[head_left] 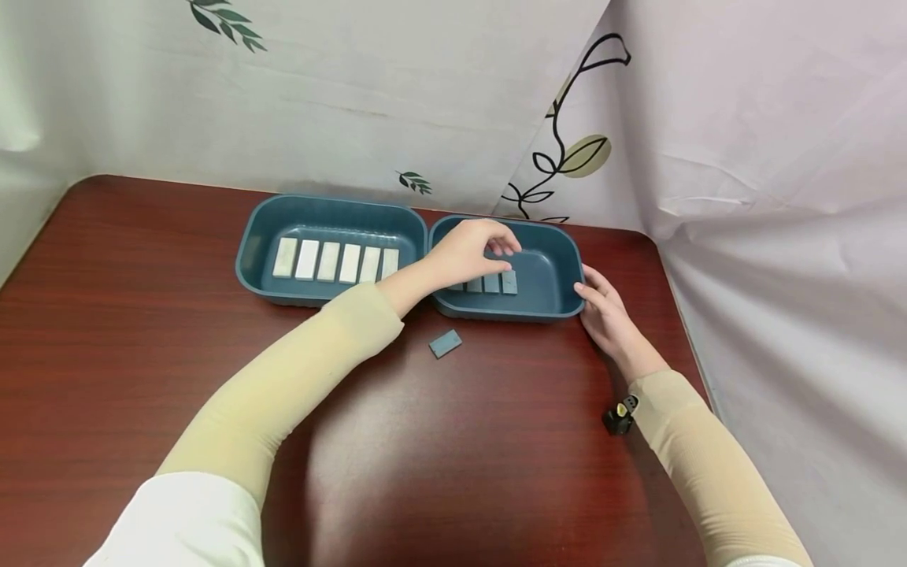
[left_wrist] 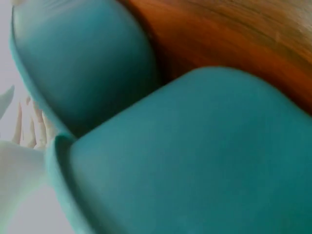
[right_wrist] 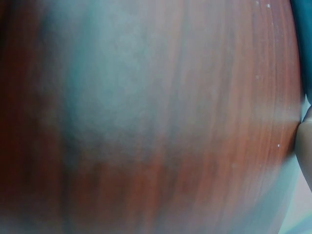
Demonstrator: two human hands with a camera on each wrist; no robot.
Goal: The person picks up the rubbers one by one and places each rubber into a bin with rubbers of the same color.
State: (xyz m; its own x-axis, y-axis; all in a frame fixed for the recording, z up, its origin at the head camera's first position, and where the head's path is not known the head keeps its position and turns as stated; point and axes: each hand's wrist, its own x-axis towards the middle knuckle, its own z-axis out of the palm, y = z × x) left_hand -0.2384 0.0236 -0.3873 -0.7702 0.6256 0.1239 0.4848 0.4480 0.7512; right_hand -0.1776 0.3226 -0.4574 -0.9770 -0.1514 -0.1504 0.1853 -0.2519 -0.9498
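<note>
My left hand [head_left: 471, 250] hovers over the right-hand blue bin [head_left: 510, 316], thumb and fingers bent but apart, with nothing seen between them. Just below the thumb lies the rightmost grey block [head_left: 509, 283] of a row inside that bin; the hand and wrist hide part of the row. At the bin's right end my right hand [head_left: 605, 315] grips the rim, thumb over the edge and fingers along the outside. One loose grey block [head_left: 445, 343] lies on the table in front of the bins. The left wrist view shows the outer walls of both bins [left_wrist: 195, 146] close up.
A second blue bin [head_left: 333, 301] stands against the first on the left, holding a row of several white and cream blocks [head_left: 307, 259]. The reddish-brown table [head_left: 453, 449] has a patterned white cloth [head_left: 340, 102] behind it. A small black device [head_left: 618, 420] sits at the right wrist.
</note>
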